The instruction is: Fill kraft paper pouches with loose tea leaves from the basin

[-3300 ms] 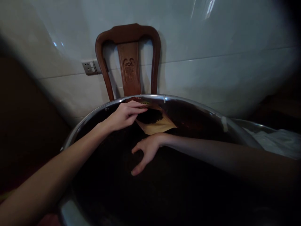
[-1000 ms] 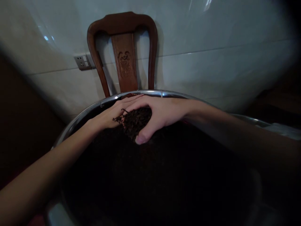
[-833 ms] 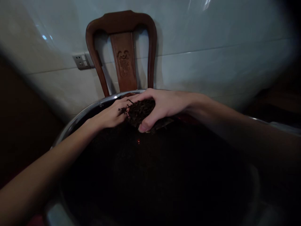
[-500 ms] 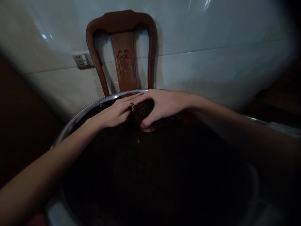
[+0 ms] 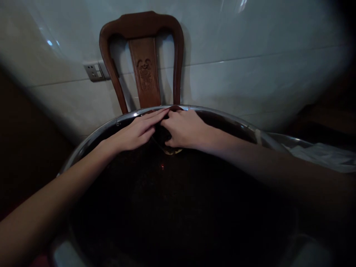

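Note:
At the far side of a large round dark surface with a shiny metal rim (image 5: 96, 136), both hands meet over a small packet (image 5: 174, 151) with a pale yellowish lower edge. My left hand (image 5: 136, 134) reaches in from the left, its fingers long and together against the packet's upper edge, thumb lower down. My right hand (image 5: 186, 129) is bent over the packet from the right with fingers curled at its mouth. Dark shredded stuff (image 5: 162, 136) shows in shadow beneath the right palm; its kind is unclear. The right fingertips are partly hidden.
Behind the rim stands a carved wooden chair (image 5: 144, 70) against a tiled wall (image 5: 236, 81) with a socket (image 5: 94, 72). A crumpled whitish plastic sheet (image 5: 322, 155) lies at the right. A small red glint (image 5: 162, 167) shows on the dark surface.
My right hand has pushed left and inward, its fingers curling more, and the dark clump is now mostly covered. My left hand has hardly moved.

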The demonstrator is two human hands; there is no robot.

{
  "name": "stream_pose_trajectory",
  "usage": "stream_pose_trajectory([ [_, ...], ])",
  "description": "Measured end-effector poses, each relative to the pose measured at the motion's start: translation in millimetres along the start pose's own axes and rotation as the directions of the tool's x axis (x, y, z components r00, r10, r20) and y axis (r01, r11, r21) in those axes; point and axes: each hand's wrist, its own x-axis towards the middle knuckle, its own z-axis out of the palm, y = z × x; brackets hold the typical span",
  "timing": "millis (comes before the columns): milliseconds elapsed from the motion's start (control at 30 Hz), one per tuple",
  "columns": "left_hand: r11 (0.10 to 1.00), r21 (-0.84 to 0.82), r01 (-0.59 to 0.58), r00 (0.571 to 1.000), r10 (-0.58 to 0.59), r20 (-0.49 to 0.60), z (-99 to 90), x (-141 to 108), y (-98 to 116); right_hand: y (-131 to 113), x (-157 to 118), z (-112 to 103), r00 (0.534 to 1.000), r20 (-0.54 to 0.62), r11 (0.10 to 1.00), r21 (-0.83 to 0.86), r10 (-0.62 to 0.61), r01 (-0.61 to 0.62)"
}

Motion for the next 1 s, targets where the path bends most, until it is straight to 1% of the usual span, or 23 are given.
stream_pose_trajectory([
  [67, 1.000, 0.002, 0.011, 1.000, -0.011, -0.004, 0.7, 0, 1, -6, 2, 12, 1.000, -0.009, 0.998, -0.054, -0.011, 0.011],
  [200, 0.999, 0.007, 0.031, 0.999, -0.031, -0.006, 1.8, -1, 1, -8, 7, 38, 0.994, -0.049, 0.988, -0.123, -0.098, 0.091],
  [267, 1.000, 0.011, 0.027, 1.000, -0.027, -0.005, 2.1, -1, 1, -6, 10, 48, 0.988, -0.066, 0.983, -0.132, -0.139, 0.129],
  [333, 1.000, 0.014, 0.022, 1.000, -0.022, -0.006, 2.1, -1, 0, -4, 11, 52, 0.987, -0.073, 0.986, -0.101, -0.144, 0.136],
  [400, 1.000, 0.014, 0.019, 1.000, -0.019, -0.004, 2.1, -1, 0, -2, 11, 49, 0.991, -0.056, 0.993, -0.023, -0.120, 0.119],
  [467, 1.000, 0.010, 0.011, 1.000, -0.011, 0.000, 2.0, -1, 0, 1, 10, 41, 0.996, -0.007, 0.992, 0.088, -0.093, 0.093],
  [533, 1.000, 0.006, -0.004, 1.000, 0.004, 0.003, 1.8, 0, 1, 5, 10, 32, 0.995, 0.057, 0.977, 0.205, -0.079, 0.066],
  [600, 1.000, 0.002, -0.013, 1.000, 0.013, 0.005, 1.5, 0, 1, 11, 10, 25, 0.993, 0.092, 0.949, 0.311, -0.075, 0.042],
  [700, 1.000, -0.010, -0.013, 1.000, 0.013, -0.003, 1.3, 0, 1, 19, 11, 22, 0.997, 0.052, 0.904, 0.426, -0.061, 0.033],
  [867, 1.000, -0.004, -0.017, 1.000, 0.017, -0.011, 1.9, 0, 0, 24, 12, 28, 0.998, -0.038, 0.875, 0.481, -0.042, 0.055],
  [1000, 1.000, 0.000, -0.020, 1.000, 0.020, -0.015, 2.2, 0, 0, 23, 13, 26, 0.988, -0.111, 0.839, 0.524, -0.105, 0.148],
])
